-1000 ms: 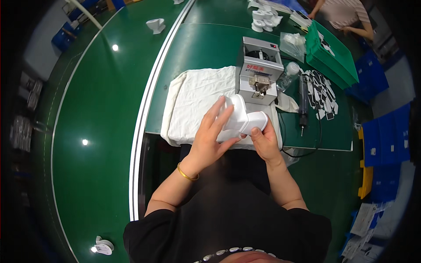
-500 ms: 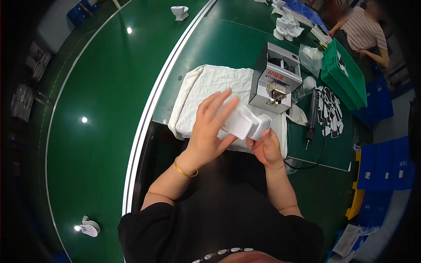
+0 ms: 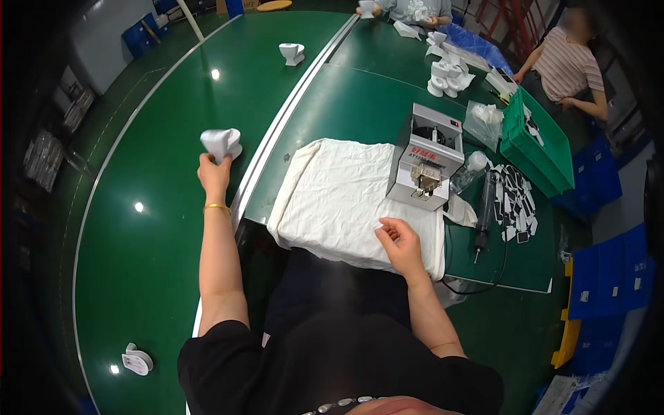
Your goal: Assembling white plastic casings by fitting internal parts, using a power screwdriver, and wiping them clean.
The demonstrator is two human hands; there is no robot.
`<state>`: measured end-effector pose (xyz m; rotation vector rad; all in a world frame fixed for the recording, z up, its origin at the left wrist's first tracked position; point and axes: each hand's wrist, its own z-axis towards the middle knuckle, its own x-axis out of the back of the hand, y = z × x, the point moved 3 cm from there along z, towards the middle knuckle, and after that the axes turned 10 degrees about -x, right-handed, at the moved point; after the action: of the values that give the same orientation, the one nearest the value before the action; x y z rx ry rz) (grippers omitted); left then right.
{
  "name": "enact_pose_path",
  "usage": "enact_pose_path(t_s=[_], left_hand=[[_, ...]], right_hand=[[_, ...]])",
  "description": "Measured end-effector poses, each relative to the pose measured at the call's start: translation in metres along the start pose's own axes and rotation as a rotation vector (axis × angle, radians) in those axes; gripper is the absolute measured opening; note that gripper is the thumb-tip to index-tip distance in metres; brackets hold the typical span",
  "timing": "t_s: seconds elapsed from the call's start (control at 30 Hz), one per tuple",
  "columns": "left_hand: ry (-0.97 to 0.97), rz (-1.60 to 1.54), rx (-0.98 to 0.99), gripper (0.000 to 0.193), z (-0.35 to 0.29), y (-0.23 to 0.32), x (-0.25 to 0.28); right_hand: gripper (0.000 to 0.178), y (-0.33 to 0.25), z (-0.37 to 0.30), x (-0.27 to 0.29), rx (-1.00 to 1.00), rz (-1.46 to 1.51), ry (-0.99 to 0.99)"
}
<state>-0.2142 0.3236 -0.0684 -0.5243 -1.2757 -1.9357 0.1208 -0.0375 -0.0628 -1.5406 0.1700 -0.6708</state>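
My left hand (image 3: 215, 174) reaches over the green conveyor belt, its fingers closed around the lower part of a white toilet-shaped plastic piece (image 3: 221, 143). I cannot tell whether that piece touches the belt. A gold bangle (image 3: 218, 207) circles my left wrist. Above the near right part of a folded white cloth (image 3: 339, 194) is my right hand (image 3: 401, 245), holding nothing, fingers bent, thumb and forefinger apart. A grey tabletop machine (image 3: 425, 155) stands at the cloth's right edge.
Two similar white pieces lie on the belt, one far (image 3: 292, 54), one near (image 3: 137, 360). A white rail (image 3: 277, 117) divides belt and table. Right of the machine are an electric screwdriver (image 3: 485, 214), small black-and-white parts (image 3: 515, 204) and a green crate (image 3: 546, 162). Two co-workers are beyond.
The white piece, earlier between both hands above the cloth, has gone left over the belt in my left hand. My right hand has let go. The view has shifted, showing more of the far end.
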Motion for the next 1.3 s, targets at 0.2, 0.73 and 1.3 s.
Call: enact_pose_path(t_s=[0.2,0.73,1.3], left_hand=[[-0.066,0.04,0.01,0.058,0.001,-0.006,-0.007],[-0.128,-0.702,0.864,0.045,-0.262,-0.303,0.413],[-0.524,-1.259,0.135,0.056,-0.132,0.092,0.105]], right_hand=[[0.022,0.002,0.002,-0.005,-0.013,0.015,-0.051],[0.016,0.005,-0.002,0.004,0.212,-0.108,0.022],[0.045,-0.053,-0.038,0.003,0.437,-0.001,-0.055]])
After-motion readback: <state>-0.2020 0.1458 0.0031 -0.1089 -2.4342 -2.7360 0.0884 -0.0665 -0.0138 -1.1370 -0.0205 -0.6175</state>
